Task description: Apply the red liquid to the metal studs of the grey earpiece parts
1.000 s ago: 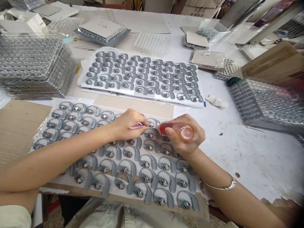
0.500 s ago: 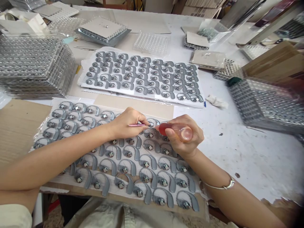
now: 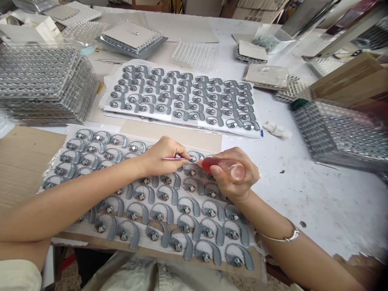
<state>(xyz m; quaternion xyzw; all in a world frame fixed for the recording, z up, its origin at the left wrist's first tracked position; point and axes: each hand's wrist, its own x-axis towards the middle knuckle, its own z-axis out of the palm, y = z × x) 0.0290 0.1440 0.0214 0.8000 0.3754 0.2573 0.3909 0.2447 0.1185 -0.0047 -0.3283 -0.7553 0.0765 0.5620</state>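
Observation:
My left hand [image 3: 165, 155] is closed in a pinch on a thin pink stick-like tool [image 3: 174, 158], whose tip meets a grey hook-shaped piece [image 3: 197, 154] with a shiny faceted stone. From the right, my right hand [image 3: 238, 173] wraps round a small clear squeeze bottle [image 3: 224, 166] with a reddish neck. Its nozzle points left, close beside the same piece and my left fingertips; whether it touches cannot be made out. Rows of similar grey hook pieces [image 3: 165, 196] lie on the white-covered board [image 3: 194, 262] under my hands. My left forearm hides some of them.
Behind is a second white sheet [image 3: 106, 103] with rows of grey hook pieces. Tall stacks of clear trays stand at left [image 3: 39, 81] and right [image 3: 342, 129]. Further back are a card-topped tray stack [image 3: 130, 34], an open clear tray [image 3: 194, 54] and a crumpled tissue [image 3: 276, 129].
Almost nothing differs. The squeeze bottle and my right hand have shifted very slightly; my left hand keeps its place at the same piece.

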